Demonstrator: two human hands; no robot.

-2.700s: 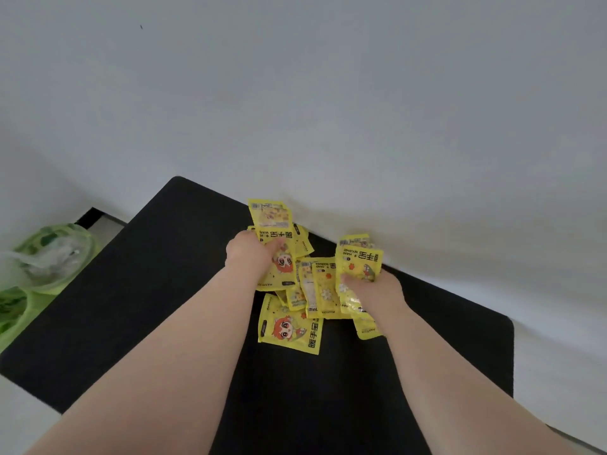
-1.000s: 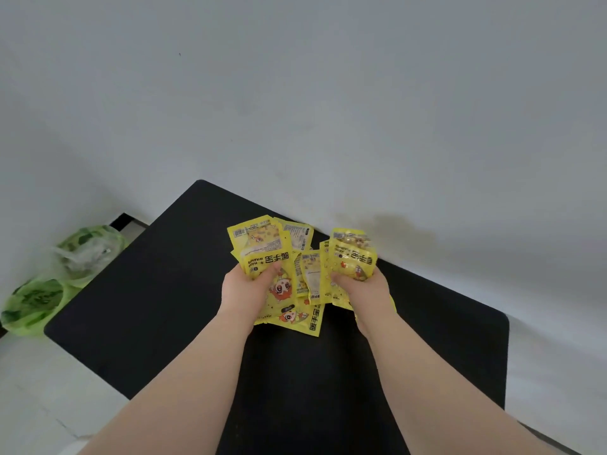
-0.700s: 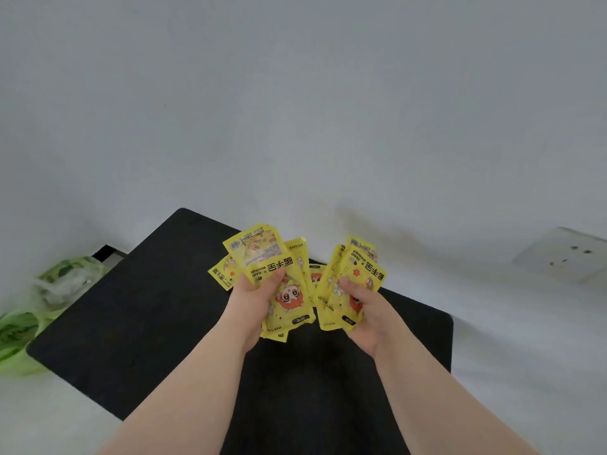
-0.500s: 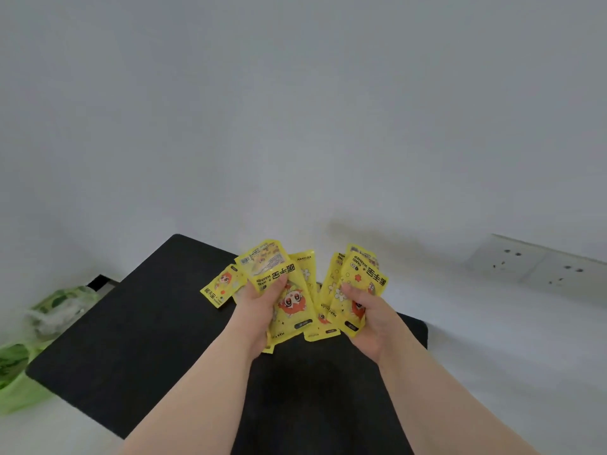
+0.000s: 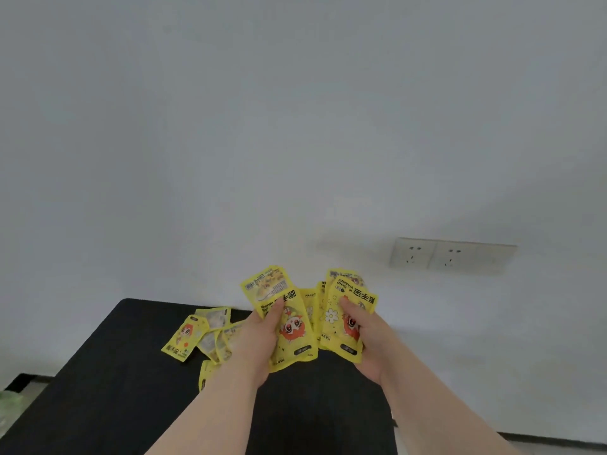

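Yellow hand-warmer packets (image 5: 292, 326) are fanned out in both hands, held above the far part of the black table (image 5: 98, 389), in front of the pale wall (image 5: 295, 126). The left hand (image 5: 259, 339) grips one bunch: its thumb lies across the face of the front packet, just above a printed red cartoon figure, and its fingers are curled behind, out of sight. The topmost packet (image 5: 267, 285) in this bunch shows its back, with a barcode and a printed panel, and tilts to the left. The right hand (image 5: 364, 343) grips a second bunch (image 5: 341, 310), thumb pressed on the front packet beside a white flower print, fingers wrapped round the back. The words HAND WARMER can be read on that packet. The two bunches sit side by side and their inner edges overlap between the hands; how many packets each holds cannot be told. Loose packets (image 5: 184, 336) lie flat on the table to the left of the left hand, overlapping in a small heap. One shows the cartoon face, others their paler backs, and the nearest is partly hidden behind the left forearm. On the wall to the far right, well apart from the hands, sits a white socket plate (image 5: 453, 256) with two outlets. A blurred green shape (image 5: 6, 402) shows at the left edge, beside the table.
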